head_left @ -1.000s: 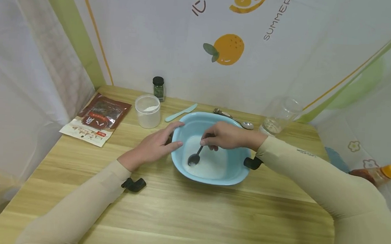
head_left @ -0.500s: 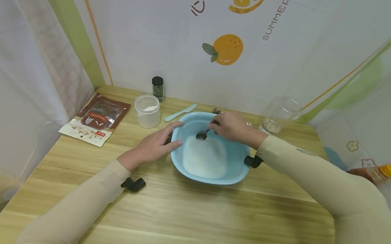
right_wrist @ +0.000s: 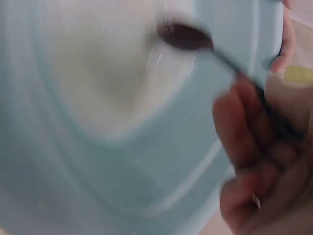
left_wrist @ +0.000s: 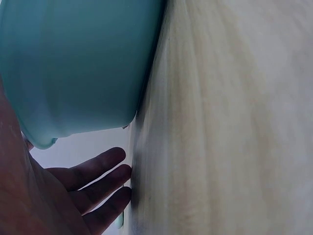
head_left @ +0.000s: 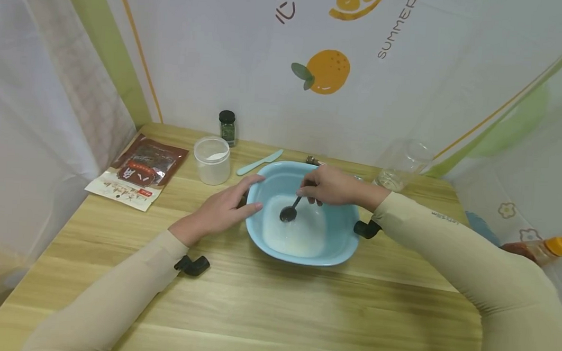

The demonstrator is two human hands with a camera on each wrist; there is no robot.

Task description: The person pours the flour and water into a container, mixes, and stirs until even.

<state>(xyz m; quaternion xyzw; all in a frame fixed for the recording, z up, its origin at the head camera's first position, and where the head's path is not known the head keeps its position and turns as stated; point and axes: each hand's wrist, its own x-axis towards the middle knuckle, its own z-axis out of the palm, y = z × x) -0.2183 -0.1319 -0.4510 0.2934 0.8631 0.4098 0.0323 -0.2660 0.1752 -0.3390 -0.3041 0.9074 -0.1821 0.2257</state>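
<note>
A light blue basin [head_left: 300, 260] holds a shallow layer of whitish liquid [head_left: 296, 242]. With curled fingers, my right hand [head_left: 333, 186] pinches the handle of a small dark spoon [head_left: 288, 214], whose bowl is down in the liquid near the basin's middle. In the right wrist view the spoon [right_wrist: 183, 36] is blurred and slants away from the fingers. At the left rim lies my left hand [head_left: 219, 209], thumb and forefinger touching the edge. The left wrist view has its other fingers [left_wrist: 100, 169] stretched loosely beside the basin's outer wall [left_wrist: 73, 63], holding nothing.
Behind the basin stand a clear tub of white powder [head_left: 213, 164], a dark-lidded spice jar [head_left: 228, 127] and a glass jar [head_left: 400, 168]. A pale blue spreader [head_left: 260, 162] lies beside the tub. At left is a brown food packet [head_left: 140, 168].
The spoon went from the near left of the liquid to the basin's far side, then partway back toward the middle in my right hand. My left hand stayed at the rim.
</note>
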